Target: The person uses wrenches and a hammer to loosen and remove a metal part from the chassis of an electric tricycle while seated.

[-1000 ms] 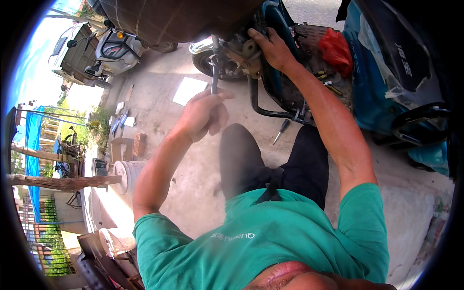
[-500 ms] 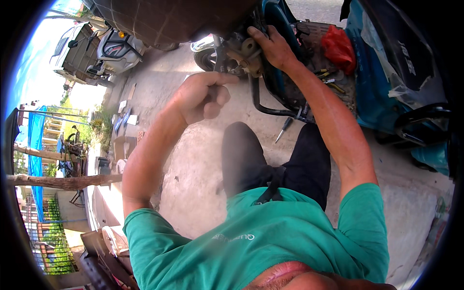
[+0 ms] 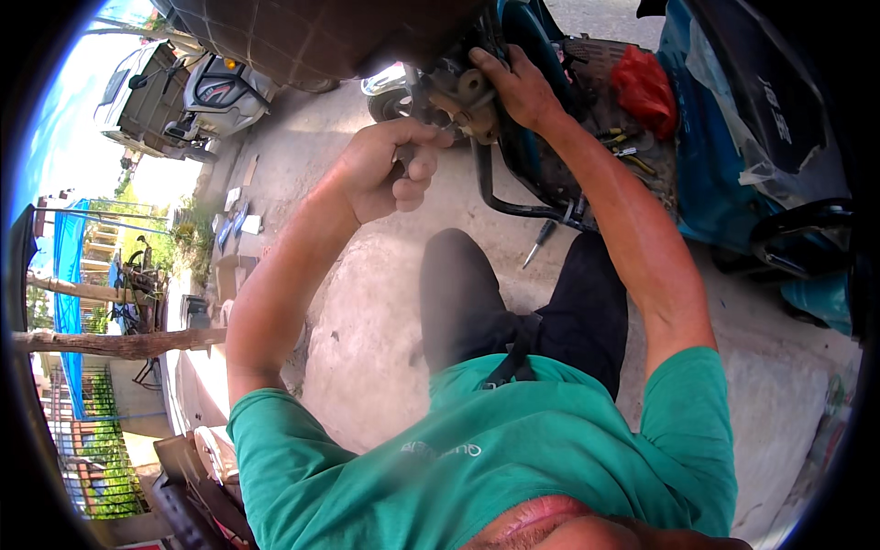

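Observation:
My left hand (image 3: 390, 170) is closed, index finger and thumb brought together beside a brown-grey metal bracket (image 3: 469, 99) on a teal scooter's exposed front. Anything in that pinch is too small or hidden to make out. On the bracket's other side, my right hand (image 3: 524, 90) grips the scooter's front frame, its fingertips partly hidden among dark parts. A bent black tube (image 3: 486, 183) curves down below the bracket. Between my knees and the scooter, a screwdriver (image 3: 539, 246) with a dark handle lies on the concrete.
On the scooter's footboard are a red plastic bag (image 3: 644, 92) and pliers (image 3: 640, 163). The black seat (image 3: 775, 101) is at right. A large dark rounded object (image 3: 339, 32) hangs over the top. Left stand a grey-white scooter (image 3: 225, 96) and a wooden pole (image 3: 128, 343).
My left hand has moved slightly up, and its pointing index finger has bent in towards the thumb. My right hand stays in the same place.

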`<state>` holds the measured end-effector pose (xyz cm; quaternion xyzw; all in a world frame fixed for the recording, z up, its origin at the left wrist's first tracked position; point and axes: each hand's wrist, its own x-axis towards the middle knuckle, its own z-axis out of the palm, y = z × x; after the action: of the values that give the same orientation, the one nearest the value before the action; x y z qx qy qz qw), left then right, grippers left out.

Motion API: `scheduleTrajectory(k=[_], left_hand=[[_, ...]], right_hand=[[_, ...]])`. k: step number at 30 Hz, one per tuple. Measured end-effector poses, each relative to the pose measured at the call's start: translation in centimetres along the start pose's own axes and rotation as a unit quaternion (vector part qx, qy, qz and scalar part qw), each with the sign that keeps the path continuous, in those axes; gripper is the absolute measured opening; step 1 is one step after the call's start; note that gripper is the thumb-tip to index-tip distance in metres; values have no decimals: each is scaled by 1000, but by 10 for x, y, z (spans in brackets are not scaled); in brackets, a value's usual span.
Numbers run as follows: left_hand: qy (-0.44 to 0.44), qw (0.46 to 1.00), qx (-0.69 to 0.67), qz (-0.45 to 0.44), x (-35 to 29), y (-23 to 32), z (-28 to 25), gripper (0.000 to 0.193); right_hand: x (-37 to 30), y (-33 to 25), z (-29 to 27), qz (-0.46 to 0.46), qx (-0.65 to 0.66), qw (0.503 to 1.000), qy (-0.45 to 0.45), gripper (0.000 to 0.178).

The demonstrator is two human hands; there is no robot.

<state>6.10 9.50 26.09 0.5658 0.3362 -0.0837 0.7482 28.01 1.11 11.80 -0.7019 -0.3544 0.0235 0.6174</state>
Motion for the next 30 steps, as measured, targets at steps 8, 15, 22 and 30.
scheduleTrajectory(k=[8, 15, 22, 30], left_hand=[[35, 998, 52, 24, 1, -10, 8, 24], [23, 1000, 6, 16, 5, -5, 6, 25], [-115, 992, -50, 4, 10, 3, -27, 22], [22, 990, 130, 49, 11, -16, 3, 23]], right_hand=[[0, -8, -4, 65, 11, 997, -34, 94], [0, 0, 1, 22, 7, 1000, 0, 77], [0, -1, 0, 18, -8, 1000, 3, 76], [1, -1, 0, 27, 7, 1000, -6, 76]])
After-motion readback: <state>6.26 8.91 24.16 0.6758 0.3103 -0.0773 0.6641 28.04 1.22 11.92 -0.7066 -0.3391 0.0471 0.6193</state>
